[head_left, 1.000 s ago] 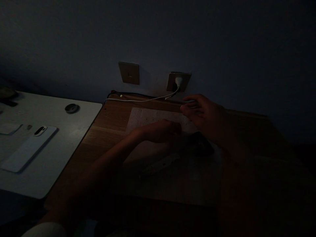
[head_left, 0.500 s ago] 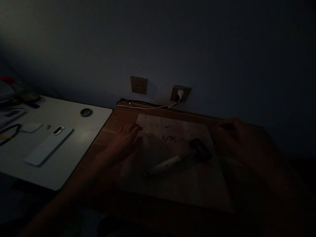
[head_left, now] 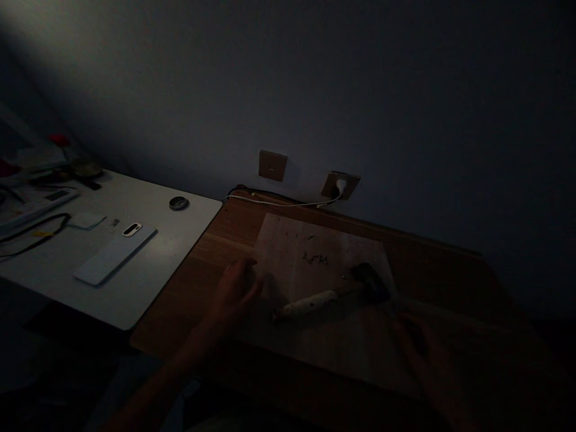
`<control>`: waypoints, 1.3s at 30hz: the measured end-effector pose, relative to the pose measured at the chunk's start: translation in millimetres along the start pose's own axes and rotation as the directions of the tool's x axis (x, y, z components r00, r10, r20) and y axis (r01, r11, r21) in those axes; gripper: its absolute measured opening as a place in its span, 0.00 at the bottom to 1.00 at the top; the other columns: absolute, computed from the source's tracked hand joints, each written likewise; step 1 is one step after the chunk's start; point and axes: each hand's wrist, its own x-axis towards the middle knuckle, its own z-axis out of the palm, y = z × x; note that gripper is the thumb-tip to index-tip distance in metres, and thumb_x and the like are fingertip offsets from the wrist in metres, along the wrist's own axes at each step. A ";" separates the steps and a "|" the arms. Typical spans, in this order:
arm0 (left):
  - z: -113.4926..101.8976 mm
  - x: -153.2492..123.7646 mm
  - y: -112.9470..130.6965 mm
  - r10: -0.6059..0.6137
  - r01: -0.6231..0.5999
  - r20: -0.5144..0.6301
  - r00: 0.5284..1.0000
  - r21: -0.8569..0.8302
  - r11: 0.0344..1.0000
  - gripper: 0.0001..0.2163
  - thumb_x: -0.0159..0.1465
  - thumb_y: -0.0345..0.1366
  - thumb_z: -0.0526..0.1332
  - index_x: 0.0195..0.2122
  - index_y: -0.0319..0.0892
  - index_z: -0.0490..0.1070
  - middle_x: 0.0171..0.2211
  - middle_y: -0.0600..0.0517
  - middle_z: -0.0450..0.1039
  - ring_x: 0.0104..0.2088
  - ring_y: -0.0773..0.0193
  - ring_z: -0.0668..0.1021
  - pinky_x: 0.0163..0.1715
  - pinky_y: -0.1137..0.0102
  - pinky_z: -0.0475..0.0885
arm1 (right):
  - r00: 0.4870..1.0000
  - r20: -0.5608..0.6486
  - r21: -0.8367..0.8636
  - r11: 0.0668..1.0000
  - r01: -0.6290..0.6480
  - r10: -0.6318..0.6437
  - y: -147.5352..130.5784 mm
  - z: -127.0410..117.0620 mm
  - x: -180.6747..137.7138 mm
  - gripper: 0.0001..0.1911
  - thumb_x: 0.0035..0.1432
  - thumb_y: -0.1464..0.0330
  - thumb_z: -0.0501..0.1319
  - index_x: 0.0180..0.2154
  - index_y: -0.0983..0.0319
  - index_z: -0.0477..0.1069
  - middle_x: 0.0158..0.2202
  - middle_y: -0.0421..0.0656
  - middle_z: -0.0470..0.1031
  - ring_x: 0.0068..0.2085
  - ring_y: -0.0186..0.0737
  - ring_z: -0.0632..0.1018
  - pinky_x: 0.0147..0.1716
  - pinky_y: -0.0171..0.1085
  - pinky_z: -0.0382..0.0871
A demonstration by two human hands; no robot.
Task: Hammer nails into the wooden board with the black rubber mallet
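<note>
The scene is very dark. A pale board (head_left: 288, 240) lies on a brown wooden table (head_left: 216, 252). A hammer (head_left: 328, 295) with a light handle and dark head rests on the board. Several small nails (head_left: 315, 258) are scattered above it. My left hand (head_left: 236, 291) rests at the board's left edge, fingers stretched out, holding nothing. My right hand (head_left: 423, 354) lies low on the board's lower right, in deep shadow; its fingers look extended but are hard to read.
A white table (head_left: 135, 282) adjoins on the left with a white phone (head_left: 114, 253), a small round dark object (head_left: 179, 203) and cables. Two wall plates sit behind; a white plug (head_left: 341, 185) with its cable runs along the table's back edge.
Both hands have drawn back toward me: the left from the board's upper left corner to its left edge, the right from the far right down to the board's lower right. The view shifted left.
</note>
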 end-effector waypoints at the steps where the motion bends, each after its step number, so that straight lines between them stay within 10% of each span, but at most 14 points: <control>1: -4.5 0.7 1.3 -0.047 0.047 0.004 0.999 -0.016 0.999 0.20 0.66 0.49 0.60 0.56 0.45 0.74 0.50 0.43 0.81 0.50 0.47 0.82 0.52 0.53 0.79 | 1.000 0.014 0.012 1.000 -0.010 0.010 -3.2 0.4 -2.0 0.29 0.53 0.40 0.61 0.43 0.54 0.78 0.48 0.54 0.86 0.51 0.66 0.85 0.52 0.62 0.80; 20: -131.3 31.8 -67.7 -0.398 0.412 -0.317 0.861 -0.026 0.911 0.17 0.60 0.50 0.61 0.43 0.44 0.75 0.47 0.45 0.82 0.47 0.49 0.82 0.41 0.63 0.77 | 0.921 0.207 0.361 0.901 0.242 -0.331 -113.4 104.1 -57.3 0.18 0.64 0.51 0.64 0.45 0.55 0.81 0.47 0.51 0.86 0.47 0.57 0.86 0.47 0.52 0.82; 32: -131.0 26.0 -67.3 -0.295 0.315 -0.194 0.936 0.080 0.946 0.29 0.60 0.54 0.61 0.59 0.45 0.70 0.55 0.40 0.82 0.46 0.48 0.85 0.38 0.60 0.80 | 0.957 0.269 0.337 0.941 0.017 -0.114 -110.3 86.2 -37.8 0.23 0.50 0.44 0.64 0.34 0.56 0.78 0.37 0.52 0.87 0.40 0.57 0.86 0.40 0.50 0.81; 39: -84.0 -3.3 -41.9 -0.082 0.088 -0.040 0.996 0.163 0.983 0.22 0.66 0.50 0.58 0.56 0.43 0.71 0.50 0.42 0.82 0.46 0.49 0.84 0.42 0.59 0.79 | 0.984 0.159 0.082 0.992 -0.097 0.083 -59.6 28.8 -16.6 0.23 0.45 0.43 0.59 0.29 0.54 0.77 0.33 0.50 0.84 0.37 0.59 0.84 0.38 0.52 0.79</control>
